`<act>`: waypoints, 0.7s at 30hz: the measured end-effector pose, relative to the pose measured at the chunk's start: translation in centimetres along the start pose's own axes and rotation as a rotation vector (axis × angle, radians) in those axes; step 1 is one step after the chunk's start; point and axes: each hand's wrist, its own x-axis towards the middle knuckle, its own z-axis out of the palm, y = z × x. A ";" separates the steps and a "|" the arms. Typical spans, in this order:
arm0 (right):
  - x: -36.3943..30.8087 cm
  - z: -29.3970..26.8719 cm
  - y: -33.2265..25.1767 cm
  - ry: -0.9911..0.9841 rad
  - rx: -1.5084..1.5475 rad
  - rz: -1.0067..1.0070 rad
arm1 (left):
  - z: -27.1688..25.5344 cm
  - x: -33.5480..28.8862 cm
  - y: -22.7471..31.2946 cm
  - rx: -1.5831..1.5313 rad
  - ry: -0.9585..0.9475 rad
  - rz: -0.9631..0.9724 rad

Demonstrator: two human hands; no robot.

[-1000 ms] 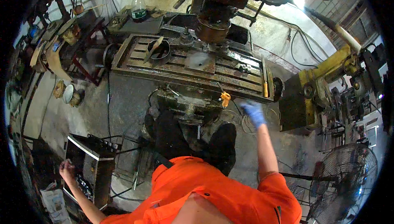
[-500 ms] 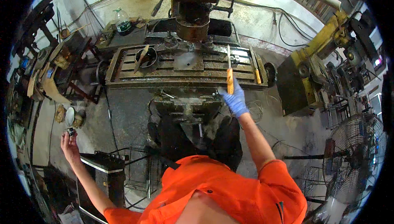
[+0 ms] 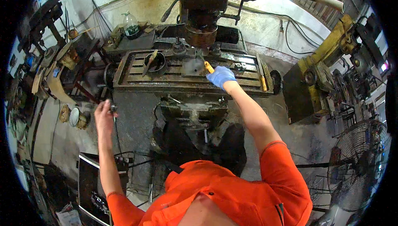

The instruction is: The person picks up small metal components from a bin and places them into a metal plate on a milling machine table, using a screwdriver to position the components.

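In my gloved right hand (image 3: 222, 77) is a file with a yellow-orange handle (image 3: 208, 67). Its narrow blade points up and away over the square metal block (image 3: 191, 67) in the middle of the machine table (image 3: 137, 86); whether it touches the block I cannot tell. My bare left hand (image 3: 103, 116) is closed around a small dark metal piece (image 3: 113, 108), out over the floor to the left of the table. A black pot (image 3: 159, 68) with a brush (image 3: 150, 61) across its rim stands on the table's left part.
The milling machine's head (image 3: 201, 31) hangs over the table centre. A second yellow-handled tool (image 3: 264, 84) lies at the table's right end, near a small metal part (image 3: 238, 65). A dark cabinet (image 3: 93, 172) stands at lower left, a fan (image 3: 354, 164) at right.
My right hand has moved left and forward with the file, from the table's right front to the central block. My left hand has come up and rightward, still holding the small metal piece.
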 end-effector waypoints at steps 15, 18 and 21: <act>-13.3 -2.0 5.9 -0.231 -0.021 -0.265 | 25.7 3.9 -9.6 0.080 -0.652 -0.246; -12.4 -3.9 6.6 -0.190 0.175 -0.230 | 27.3 7.1 -10.3 0.457 -0.608 0.154; -10.6 -5.2 8.0 0.153 0.575 -0.327 | 28.5 9.2 -10.9 0.958 -0.536 0.504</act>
